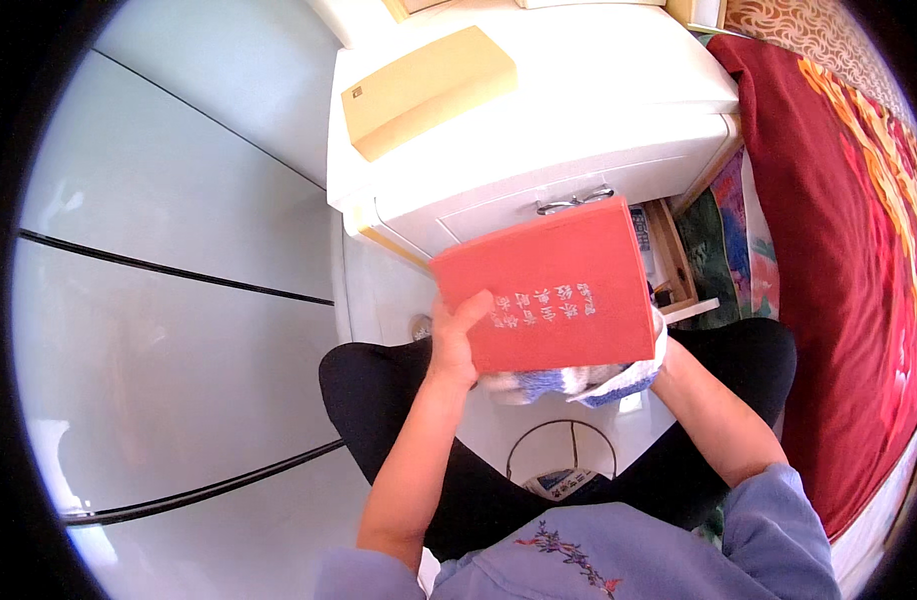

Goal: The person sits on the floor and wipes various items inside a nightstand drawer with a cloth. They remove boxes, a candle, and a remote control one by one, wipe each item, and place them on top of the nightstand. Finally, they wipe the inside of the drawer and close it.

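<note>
- One red, rectangular, white-lettered book (pixel 554 290) is held before you.
- Your left hand (pixel 453 345) clamps its left edge.
- Blue-and-white fuzzy cloth (pixel 544 383) partly covers your right hand (pixel 667 364); finger state can't be told.

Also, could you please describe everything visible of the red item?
The red item is a book or flat box, perhaps cardboard, with white characters on its face. It appears closed, askew before the white cabinet, face toward the camera. The left hand grips its left edge, thumb on the face; blue-and-white cloth is behind its lower edge; the right hand is mostly hidden.
</note>
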A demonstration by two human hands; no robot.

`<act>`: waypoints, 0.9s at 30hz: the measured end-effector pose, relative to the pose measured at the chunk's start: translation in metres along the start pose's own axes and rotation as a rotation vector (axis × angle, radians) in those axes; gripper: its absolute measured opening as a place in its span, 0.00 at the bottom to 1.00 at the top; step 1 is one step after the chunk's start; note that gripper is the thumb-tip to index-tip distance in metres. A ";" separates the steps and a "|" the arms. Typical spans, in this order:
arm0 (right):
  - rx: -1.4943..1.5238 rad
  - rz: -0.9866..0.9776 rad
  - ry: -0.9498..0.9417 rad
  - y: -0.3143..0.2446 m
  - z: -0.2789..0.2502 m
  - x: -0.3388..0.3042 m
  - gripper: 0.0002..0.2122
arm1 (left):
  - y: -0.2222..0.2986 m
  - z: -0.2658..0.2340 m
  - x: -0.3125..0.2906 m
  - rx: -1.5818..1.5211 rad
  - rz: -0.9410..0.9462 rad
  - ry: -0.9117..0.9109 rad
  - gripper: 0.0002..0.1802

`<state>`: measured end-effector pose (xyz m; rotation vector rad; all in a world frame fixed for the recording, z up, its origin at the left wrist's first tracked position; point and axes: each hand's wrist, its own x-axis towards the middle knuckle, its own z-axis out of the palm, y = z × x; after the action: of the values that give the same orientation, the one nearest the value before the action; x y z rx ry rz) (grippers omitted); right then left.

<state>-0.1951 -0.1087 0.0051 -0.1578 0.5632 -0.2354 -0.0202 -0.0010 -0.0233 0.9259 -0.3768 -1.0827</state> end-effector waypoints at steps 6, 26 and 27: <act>-0.207 -0.272 0.194 -0.041 -0.009 -0.013 0.16 | 0.029 0.007 0.005 0.075 0.217 -0.002 0.26; -0.418 -1.174 0.137 -0.131 0.022 -0.024 0.20 | 0.055 0.147 0.117 0.293 0.042 -0.297 0.27; -0.417 -1.144 0.146 -0.131 0.024 -0.023 0.21 | 0.053 0.149 0.124 0.281 0.046 -0.267 0.26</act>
<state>-0.2238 -0.2268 0.0644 -0.8755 0.6117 -1.2478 -0.0326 -0.1696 0.0858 1.0155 -0.7825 -1.1324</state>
